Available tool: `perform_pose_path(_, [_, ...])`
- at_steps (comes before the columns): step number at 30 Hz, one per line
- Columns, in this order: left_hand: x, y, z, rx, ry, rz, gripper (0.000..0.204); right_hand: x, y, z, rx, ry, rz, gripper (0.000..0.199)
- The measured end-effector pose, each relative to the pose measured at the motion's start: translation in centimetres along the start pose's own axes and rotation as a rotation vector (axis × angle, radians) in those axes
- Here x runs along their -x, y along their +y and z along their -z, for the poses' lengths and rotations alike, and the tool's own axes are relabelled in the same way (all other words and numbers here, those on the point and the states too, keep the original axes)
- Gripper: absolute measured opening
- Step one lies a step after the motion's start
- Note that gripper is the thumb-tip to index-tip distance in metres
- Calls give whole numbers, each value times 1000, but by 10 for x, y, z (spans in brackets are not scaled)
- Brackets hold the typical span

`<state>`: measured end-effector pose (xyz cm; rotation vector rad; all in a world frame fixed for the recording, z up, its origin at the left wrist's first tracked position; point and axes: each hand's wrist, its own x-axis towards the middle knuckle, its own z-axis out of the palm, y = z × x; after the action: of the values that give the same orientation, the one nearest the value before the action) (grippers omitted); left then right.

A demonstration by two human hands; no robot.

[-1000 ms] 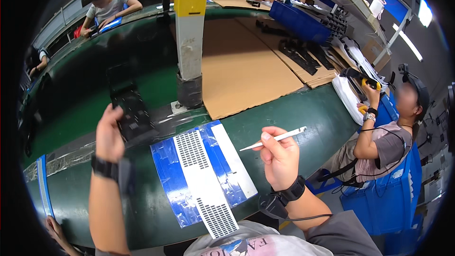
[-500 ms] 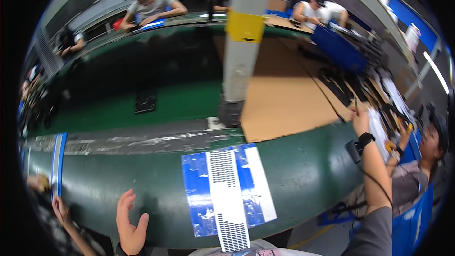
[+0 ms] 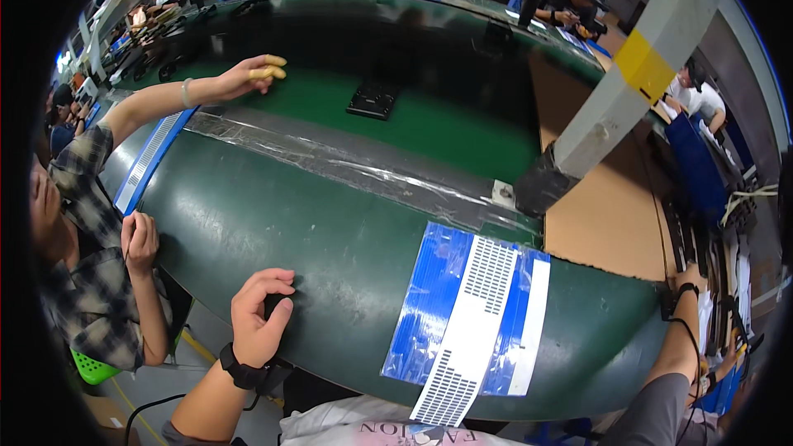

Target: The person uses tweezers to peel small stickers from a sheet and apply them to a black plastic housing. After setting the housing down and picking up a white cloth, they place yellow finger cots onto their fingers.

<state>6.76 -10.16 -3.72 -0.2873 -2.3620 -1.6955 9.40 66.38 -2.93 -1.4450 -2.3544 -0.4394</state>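
Observation:
My left hand [image 3: 263,318] hovers at the front edge of the green work surface [image 3: 330,215], thumb and fingers apart and curved; a dark patch shows between them, and I make out no held thing. A black wristband [image 3: 241,367] circles that wrist. Far to the right, my right hand [image 3: 692,277] reaches in among long black strips [image 3: 679,235] beside the cardboard; its fingertips are hidden. Between my hands lies a blue board [image 3: 431,289] wrapped in clear tape. A white sheet [image 3: 462,330] with rows of small black pieces lies across it and overhangs the front edge.
A co-worker's hand [image 3: 263,73] with yellow finger covers reaches over a green belt [image 3: 314,107], where a black flat part [image 3: 372,102] lies. Another blue-edged strip [image 3: 153,161] lies left. A grey post [image 3: 611,107] stands by the cardboard sheet [image 3: 607,223].
The view has swung left. My right hand has gone from above the cardboard edge into the black strips. My left hand's fingers have curled somewhat. The left co-worker's arm now reaches over the belt.

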Motion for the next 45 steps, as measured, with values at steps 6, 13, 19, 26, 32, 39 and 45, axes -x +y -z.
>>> perform_pose_path(6, [-3, -2, -3, 39, -72, -12, 16, 25, 46, 35, -11, 0, 515, 16])
perform_pose_path(13, [-22, 69, -6, 432, -584, 305, 23, 177, 15, 222, -875, -42, 354, 14])
perform_pose_path(19, [-18, 119, -28, 798, -1542, -2, 61, 297, 10, 370, -1607, -275, 532, 20])
perform_pose_path(26, [6, 142, -100, 1530, -1181, 669, 77, 313, -53, 331, -1626, -50, 1459, 10])
perform_pose_path(32, [-19, 136, -97, 1133, -522, 582, 52, 344, -158, 315, -1576, -851, 1342, 20])
perform_pose_path(39, [-69, 112, -67, 1246, -237, 363, 57, 314, -179, 266, -1937, -1092, 337, 64])
perform_pose_path(45, [-86, 77, -72, 1049, -57, 156, 75, 337, -206, 222, -1916, -1295, -100, 27])
